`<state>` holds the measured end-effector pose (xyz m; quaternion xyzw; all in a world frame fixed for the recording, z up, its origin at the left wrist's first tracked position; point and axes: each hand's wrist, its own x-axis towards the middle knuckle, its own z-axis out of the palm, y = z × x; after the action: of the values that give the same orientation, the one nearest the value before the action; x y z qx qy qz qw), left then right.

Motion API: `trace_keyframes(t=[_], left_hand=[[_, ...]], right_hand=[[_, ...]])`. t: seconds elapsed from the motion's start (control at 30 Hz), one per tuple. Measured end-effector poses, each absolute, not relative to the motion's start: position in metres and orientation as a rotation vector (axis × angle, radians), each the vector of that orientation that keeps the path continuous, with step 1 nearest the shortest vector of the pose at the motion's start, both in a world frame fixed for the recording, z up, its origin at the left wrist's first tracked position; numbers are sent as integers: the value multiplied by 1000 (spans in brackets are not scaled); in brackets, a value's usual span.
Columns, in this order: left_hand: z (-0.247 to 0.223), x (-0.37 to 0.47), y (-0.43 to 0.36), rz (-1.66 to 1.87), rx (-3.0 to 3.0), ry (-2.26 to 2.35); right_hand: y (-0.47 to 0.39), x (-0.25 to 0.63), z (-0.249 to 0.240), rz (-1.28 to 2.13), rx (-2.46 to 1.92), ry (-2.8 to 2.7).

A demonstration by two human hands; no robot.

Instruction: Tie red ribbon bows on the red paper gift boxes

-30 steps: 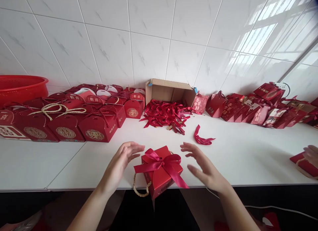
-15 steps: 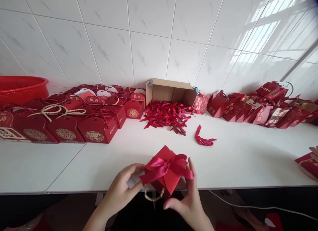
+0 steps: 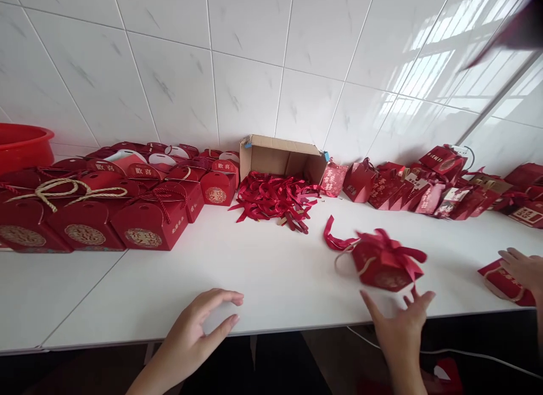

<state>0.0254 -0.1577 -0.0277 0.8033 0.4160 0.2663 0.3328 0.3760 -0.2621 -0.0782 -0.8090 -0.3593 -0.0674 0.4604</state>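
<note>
A red gift box with a crimson ribbon bow on top and a thin rope handle stands on the white table, right of centre. Just in front of it is my right hand, fingers spread, the fingertips close to the box's lower edge. My left hand hovers at the table's front edge, left of centre, thumb and fingers apart with nothing between them. Behind the box, to its left, lies a loose crimson ribbon, partly hidden by the box. A heap of crimson ribbons spills out of an open cardboard box.
Rows of red gift boxes fill the left side, beside a red basin. More red packages line the wall at the right. At the right edge another person's hand rests on a red box.
The bowed box has gone from between my hands to the right side of the table. My right hand has moved right and let go; my left hand is now away from the box.
</note>
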Motion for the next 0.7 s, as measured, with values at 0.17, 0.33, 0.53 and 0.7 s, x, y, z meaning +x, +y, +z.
trace_keyframes(t=[0.17, 0.33, 0.53, 0.7], left_hand=[[-26, 27, -159, 702, 2093, 1100], [-23, 29, -160, 721, 2088, 1088], [-20, 29, -161, 726, 2102, 1079], [-18, 29, -163, 678, 2106, 1098]], right_hand=[[-257, 378, -99, -280, -2198, -962], [-246, 386, -95, -205, -2144, -1178], [-193, 408, -62, 80, -2142, -1529], [-159, 396, -56, 210, -2179, -1694]])
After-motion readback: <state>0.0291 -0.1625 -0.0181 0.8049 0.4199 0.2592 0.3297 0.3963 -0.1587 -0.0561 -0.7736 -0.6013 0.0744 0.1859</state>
